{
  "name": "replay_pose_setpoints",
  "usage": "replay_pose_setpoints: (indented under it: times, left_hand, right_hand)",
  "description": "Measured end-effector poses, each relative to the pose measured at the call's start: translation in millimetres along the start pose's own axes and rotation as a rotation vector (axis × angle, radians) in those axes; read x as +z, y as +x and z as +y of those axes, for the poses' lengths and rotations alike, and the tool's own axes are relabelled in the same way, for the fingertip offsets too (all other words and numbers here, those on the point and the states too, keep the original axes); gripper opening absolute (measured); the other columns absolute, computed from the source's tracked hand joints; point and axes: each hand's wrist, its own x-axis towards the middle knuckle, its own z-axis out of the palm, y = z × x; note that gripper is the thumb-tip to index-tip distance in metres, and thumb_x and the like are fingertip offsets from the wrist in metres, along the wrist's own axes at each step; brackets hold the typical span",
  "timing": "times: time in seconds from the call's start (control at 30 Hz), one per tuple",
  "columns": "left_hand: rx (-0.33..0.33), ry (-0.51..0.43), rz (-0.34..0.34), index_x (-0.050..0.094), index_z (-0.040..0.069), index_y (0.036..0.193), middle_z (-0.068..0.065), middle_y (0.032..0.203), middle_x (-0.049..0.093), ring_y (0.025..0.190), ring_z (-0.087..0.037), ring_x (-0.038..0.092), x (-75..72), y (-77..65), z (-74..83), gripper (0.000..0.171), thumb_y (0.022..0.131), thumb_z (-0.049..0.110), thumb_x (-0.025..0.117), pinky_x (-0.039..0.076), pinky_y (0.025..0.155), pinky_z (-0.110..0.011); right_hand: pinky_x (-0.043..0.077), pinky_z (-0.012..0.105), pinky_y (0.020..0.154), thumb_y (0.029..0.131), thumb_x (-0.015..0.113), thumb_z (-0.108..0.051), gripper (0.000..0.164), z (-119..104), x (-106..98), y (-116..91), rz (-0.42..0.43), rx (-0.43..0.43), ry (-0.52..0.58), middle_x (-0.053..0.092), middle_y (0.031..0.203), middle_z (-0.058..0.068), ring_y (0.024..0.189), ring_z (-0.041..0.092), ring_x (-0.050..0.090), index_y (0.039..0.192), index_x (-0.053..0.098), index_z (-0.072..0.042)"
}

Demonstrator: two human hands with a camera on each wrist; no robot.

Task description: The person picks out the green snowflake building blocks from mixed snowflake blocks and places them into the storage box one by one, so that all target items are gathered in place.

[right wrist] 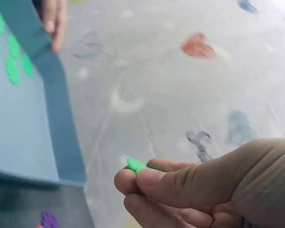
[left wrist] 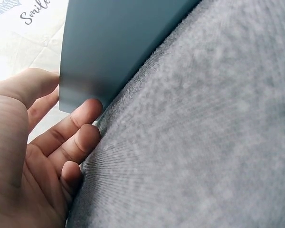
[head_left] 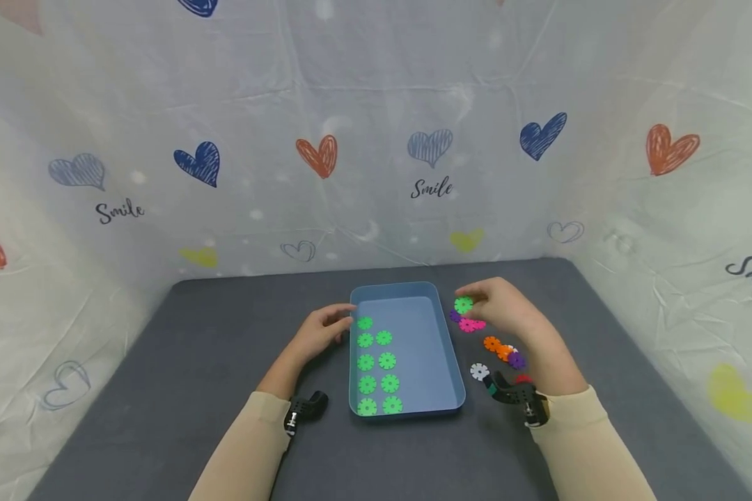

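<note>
A blue tray (head_left: 420,348) lies on the dark tabletop, with green notched plastic discs (head_left: 387,360) in two columns along its left side. My left hand (head_left: 319,330) holds the tray's left wall near the far corner. In the left wrist view, curled fingers (left wrist: 80,137) touch the outside of that wall while the thumb reaches its rim. Right of the tray, my right hand (head_left: 501,303) pinches one more green disc (head_left: 463,305) between thumb and fingers, raised above the table. The right wrist view shows this disc (right wrist: 135,164) nearly edge-on, partly covered by the fingertips.
Loose discs lie right of the tray: pink (head_left: 468,325), purple (head_left: 517,360), orange (head_left: 491,344) and white (head_left: 479,371). A red disc (head_left: 523,378) is partly hidden by the right wrist. A cloth (head_left: 363,209) printed with hearts hangs behind the table.
</note>
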Motion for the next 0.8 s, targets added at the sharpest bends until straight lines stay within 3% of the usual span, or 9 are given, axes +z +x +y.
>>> replay_pose_setpoints:
  times: [0.17, 0.33, 0.53, 0.63, 0.7, 0.8]
  left_hand:
    - [0.002, -0.006, 0.000, 0.065, 0.011, 0.138, -0.007, 0.097, 0.069, 0.070, -0.022, 0.059, -1.5, 0.2, -1.6, 0.039, 0.103, 0.029, 0.066, 0.048, 0.067, -0.038]
    - [-0.012, 0.004, -0.001, 0.065, 0.013, 0.139, -0.006, 0.100, 0.070, 0.071, -0.021, 0.060, -1.1, 2.6, -0.4, 0.039, 0.103, 0.029, 0.066, 0.050, 0.069, -0.038]
    - [-0.002, 0.009, -0.003, 0.064, 0.013, 0.140, -0.006, 0.101, 0.071, 0.071, -0.021, 0.060, -0.4, 5.3, 1.0, 0.039, 0.104, 0.029, 0.065, 0.051, 0.072, -0.039]
    - [-0.009, 0.000, 0.000, 0.064, 0.012, 0.139, -0.006, 0.098, 0.070, 0.071, -0.021, 0.060, -1.3, 4.1, -0.2, 0.038, 0.104, 0.028, 0.065, 0.052, 0.071, -0.038]
    - [-0.013, -0.007, -0.001, 0.064, 0.012, 0.139, -0.006, 0.097, 0.069, 0.070, -0.021, 0.060, -1.8, 2.8, -0.7, 0.039, 0.104, 0.027, 0.065, 0.052, 0.071, -0.038]
    - [-0.006, -0.020, -0.006, 0.064, 0.010, 0.139, -0.007, 0.097, 0.069, 0.070, -0.021, 0.059, -2.1, 1.5, -1.5, 0.039, 0.104, 0.027, 0.065, 0.052, 0.071, -0.038]
  right_hand:
    - [0.053, 0.037, 0.078, 0.088, 0.077, 0.004, 0.034, -20, 39, 29, -0.140, -0.073, -0.154, 0.070, 0.104, 0.011, 0.090, 0.022, 0.063, 0.122, 0.072, 0.002]
    - [0.050, 0.037, 0.075, 0.083, 0.085, -0.003, 0.023, -17, 81, 41, -0.217, -0.141, -0.361, 0.063, 0.086, 0.003, 0.079, 0.018, 0.056, 0.104, 0.075, -0.004]
    - [0.052, 0.041, 0.077, 0.087, 0.083, -0.008, 0.011, -15, 88, 42, -0.144, -0.203, -0.435, 0.062, 0.090, 0.006, 0.083, 0.023, 0.059, 0.092, 0.073, -0.006]
    - [0.053, 0.039, 0.075, 0.089, 0.079, -0.005, 0.006, -18, 88, 39, -0.179, -0.227, -0.441, 0.066, 0.087, 0.005, 0.079, 0.021, 0.060, 0.086, 0.075, -0.002]
    - [0.055, 0.040, 0.077, 0.091, 0.075, -0.004, 0.007, -21, 89, 36, -0.227, -0.224, -0.449, 0.072, 0.092, 0.008, 0.084, 0.021, 0.064, 0.091, 0.078, 0.002]
    - [0.054, 0.044, 0.088, 0.094, 0.068, -0.003, 0.021, -27, 91, 33, -0.279, -0.192, -0.492, 0.069, 0.115, 0.017, 0.098, 0.025, 0.063, 0.111, 0.076, 0.005]
